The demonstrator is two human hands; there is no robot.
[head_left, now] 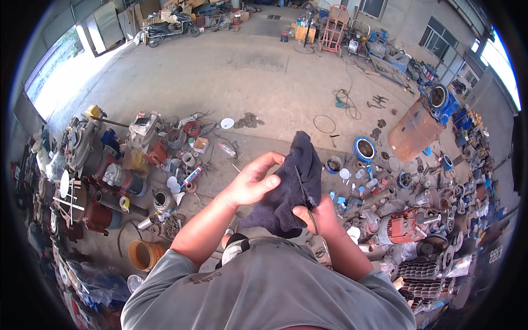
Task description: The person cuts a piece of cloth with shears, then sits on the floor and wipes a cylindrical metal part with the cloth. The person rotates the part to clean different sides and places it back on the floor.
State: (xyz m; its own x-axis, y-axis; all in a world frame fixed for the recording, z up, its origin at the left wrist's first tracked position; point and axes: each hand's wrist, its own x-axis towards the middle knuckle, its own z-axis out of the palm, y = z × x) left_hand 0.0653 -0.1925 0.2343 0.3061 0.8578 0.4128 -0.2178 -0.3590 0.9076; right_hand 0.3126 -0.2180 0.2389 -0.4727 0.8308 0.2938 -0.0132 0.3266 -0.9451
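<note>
A bunched, dark navy-black cloth [283, 203] is held up in front of my body, between both hands. My left hand [254, 180] grips it from the left side, its thumb toward the cloth and its other fingers partly hidden behind the folds. From the lower right, my right hand [320, 214] clasps the cloth with the thumb pressed on top. A thin dark strip [302, 187] runs along the front of the cloth and down past my right thumb; whether it is part of the cloth I cannot tell.
Motor and pump parts crowd the floor on both sides, including a red motor [400, 226] at right. A yellow-brown bucket [144, 254] stands at lower left. Farther off are a blue-rimmed ring part [364, 149], a rusty drum [413, 132], a loose cable [347, 104] and a red hand truck [333, 30].
</note>
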